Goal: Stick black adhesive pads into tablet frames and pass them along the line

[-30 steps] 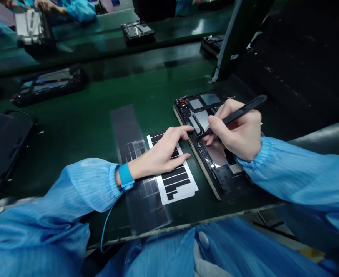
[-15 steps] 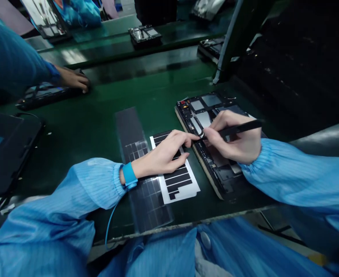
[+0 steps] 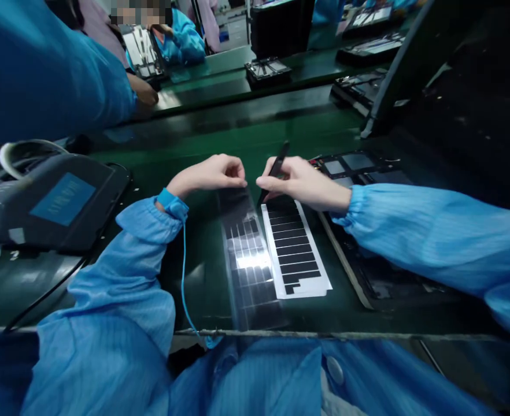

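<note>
I have the right hand (image 3: 300, 182) gripping a black tool (image 3: 280, 162), left hand (image 3: 214, 172) pinched closed, can't tell on what; sticker sheet (image 3: 296, 248) 6 o'clock of right hand, opened device (image 3: 354, 162) 4 o'clock, clear strip (image 3: 246, 242) 5 o'clock of left

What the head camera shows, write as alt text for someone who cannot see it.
The right hand holds a slim black tool by a white sheet of black strips; the left hand is near the far end of a clear film. An opened device lies at right.
</note>
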A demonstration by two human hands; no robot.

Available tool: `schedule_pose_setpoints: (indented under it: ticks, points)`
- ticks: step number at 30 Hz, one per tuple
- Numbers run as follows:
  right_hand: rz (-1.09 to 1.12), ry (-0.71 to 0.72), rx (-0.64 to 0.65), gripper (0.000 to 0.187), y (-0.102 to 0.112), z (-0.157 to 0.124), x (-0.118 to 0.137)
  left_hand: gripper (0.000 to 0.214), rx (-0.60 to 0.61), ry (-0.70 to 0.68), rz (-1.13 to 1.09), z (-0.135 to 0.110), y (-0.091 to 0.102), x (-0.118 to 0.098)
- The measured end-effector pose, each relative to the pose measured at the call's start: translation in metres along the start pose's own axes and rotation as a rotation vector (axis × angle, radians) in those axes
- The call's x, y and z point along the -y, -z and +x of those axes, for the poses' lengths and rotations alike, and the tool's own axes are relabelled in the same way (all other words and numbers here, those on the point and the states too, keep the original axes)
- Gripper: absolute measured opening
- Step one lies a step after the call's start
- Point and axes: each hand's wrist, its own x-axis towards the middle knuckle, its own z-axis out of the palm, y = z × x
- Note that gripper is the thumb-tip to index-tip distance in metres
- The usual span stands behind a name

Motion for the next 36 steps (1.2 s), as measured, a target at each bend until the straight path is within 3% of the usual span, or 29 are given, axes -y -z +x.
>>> schedule_pose_setpoints:
  ticks: [2,4,9,15,24,27,30,32,33,36]
  points:
    - [0.061,-0.015,0.089,0.021,-0.015,0.001,-0.005,0.032,0.22,0.059,0.025,0.004,0.002,0.016]
    - [0.0,0.019,0.113,0.016,-0.022,-0.003,-0.005,0.042,0.293,0.095,0.119,0.007,-0.003,0.022]
    - [-0.22,0.103,0.046,0.014,-0.021,-0.013,-0.004,0.064,0.279,0.181,0.364,0.011,-0.015,0.008]
    - [-0.03,0.003,0.051,0.021,-0.02,-0.013,-0.012,0.067,0.295,0.209,0.398,0.009,-0.016,0.0]
    - [-0.028,0.018,0.015,0.028,-0.023,-0.01,-0.012,0.073,0.28,0.226,0.357,0.012,-0.018,0.003]
    - [-0.03,0.102,-0.096,0.031,-0.008,-0.007,0.011,0.071,0.262,0.204,0.342,0.011,-0.016,0.008]
    - [-0.114,0.162,-0.204,0.031,0.027,-0.016,0.037,0.058,0.243,0.183,0.297,0.007,-0.009,0.009]
    - [-0.201,0.126,-0.248,0.03,0.051,-0.031,0.042,0.045,0.16,0.184,0.186,0.005,-0.008,0.002]
    - [-0.226,0.07,-0.261,0.029,0.06,-0.04,0.039,0.039,0.062,0.183,0.116,0.005,-0.01,-0.005]
    - [-0.157,-0.183,-0.25,0.029,0.071,-0.062,0.014,0.028,-0.343,0.063,-0.053,0.006,-0.032,-0.039]
